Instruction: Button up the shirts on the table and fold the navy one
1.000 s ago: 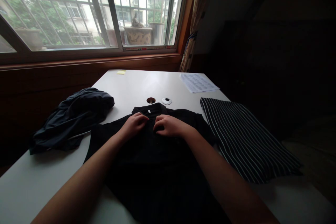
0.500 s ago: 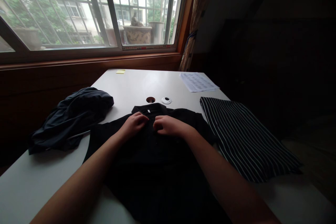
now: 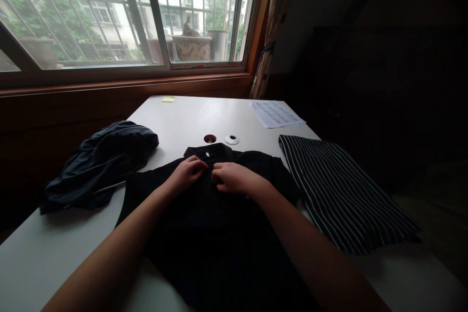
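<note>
A black collared shirt lies spread on the white table, its collar at the far end with a small white label inside. Just below the collar, my left hand pinches the left edge of the front opening. My right hand is closed on the opposite side of the placket, a small gap from the left. Its fingertips are curled under, so the exact bit of cloth in them is hidden. Both forearms rest over the shirt's body.
A crumpled dark garment lies on the left of the white table, a folded striped cloth on the right. Farther back are printed sheets, a yellow note, a cable hole and its round cover.
My right hand has shifted slightly toward the left hand and turned a little, its fingers more curled. The left hand and the shirt stay practically where they were.
</note>
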The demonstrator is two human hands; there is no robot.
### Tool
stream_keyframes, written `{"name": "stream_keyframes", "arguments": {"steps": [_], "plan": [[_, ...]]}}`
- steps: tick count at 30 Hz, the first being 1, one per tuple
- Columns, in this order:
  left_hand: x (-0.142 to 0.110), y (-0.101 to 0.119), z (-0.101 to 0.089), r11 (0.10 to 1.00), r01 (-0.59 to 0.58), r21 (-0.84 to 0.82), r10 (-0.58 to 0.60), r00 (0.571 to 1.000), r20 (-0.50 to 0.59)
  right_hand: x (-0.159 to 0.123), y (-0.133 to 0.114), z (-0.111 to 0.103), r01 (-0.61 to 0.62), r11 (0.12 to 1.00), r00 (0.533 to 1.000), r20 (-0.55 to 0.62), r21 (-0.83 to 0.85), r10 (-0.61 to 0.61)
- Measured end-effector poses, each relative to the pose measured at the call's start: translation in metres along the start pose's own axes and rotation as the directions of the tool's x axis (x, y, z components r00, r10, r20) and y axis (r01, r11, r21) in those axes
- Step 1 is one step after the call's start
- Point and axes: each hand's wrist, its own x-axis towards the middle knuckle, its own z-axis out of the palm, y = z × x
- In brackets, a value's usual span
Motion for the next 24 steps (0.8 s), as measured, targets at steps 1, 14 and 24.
{"name": "stream_keyframes", "arguments": {"steps": [1,14,24], "plan": [[0.0,0.0,0.0,1.0,-0.001,0.003,0.001,1.0,-0.002,0.0,-0.001,0.0,0.013,1.0,1.0,-0.002,-0.024,-0.013],[0.0,0.0,0.0,1.0,0.004,0.031,-0.004,1.0,-0.008,-0.004,0.008,-0.005,0.047,0.99,0.997,-0.06,-0.134,-0.055],[-0.001,-0.007,0.002,1.0,-0.003,0.023,0.003,1.0,0.005,-0.006,0.012,-0.002,0.057,0.998,0.997,-0.048,-0.037,-0.058]]}}
